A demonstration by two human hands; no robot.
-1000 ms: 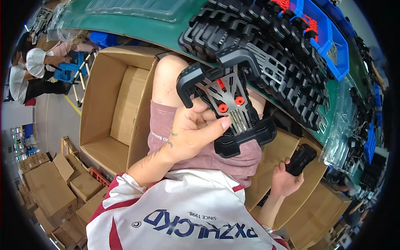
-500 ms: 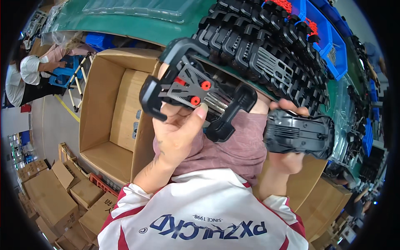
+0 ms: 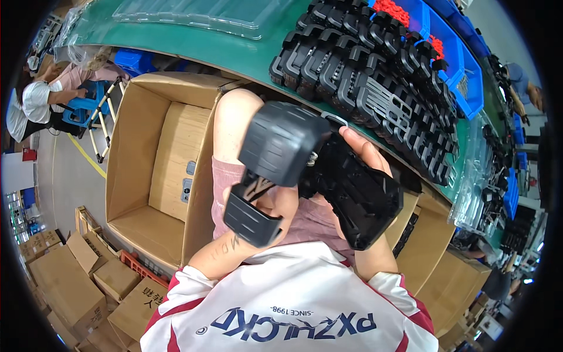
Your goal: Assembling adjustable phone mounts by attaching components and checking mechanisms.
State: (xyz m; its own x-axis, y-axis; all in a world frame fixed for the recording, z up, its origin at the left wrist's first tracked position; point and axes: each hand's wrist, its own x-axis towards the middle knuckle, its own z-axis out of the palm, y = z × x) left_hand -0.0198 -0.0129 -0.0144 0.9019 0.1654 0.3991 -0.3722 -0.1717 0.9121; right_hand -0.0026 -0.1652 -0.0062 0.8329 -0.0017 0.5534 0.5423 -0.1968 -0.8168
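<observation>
Fingers of the left hand [image 3: 285,202] curl firmly around a black clamp-type holder [image 3: 281,141] above the lap [image 3: 314,226]. The right hand [image 3: 365,149], half open, grips a hollow black shell cover [image 3: 366,196] at the holder's end; whether they touch is hidden. Beside the bare knee [image 3: 237,120], an open cardboard box [image 3: 132,167] stands below the near edge of the green table [image 3: 270,58]. Similar black holders [image 3: 343,79] line that edge toward its right corner, with blue bins [image 3: 471,100] of red parts [image 3: 392,12] behind.
</observation>
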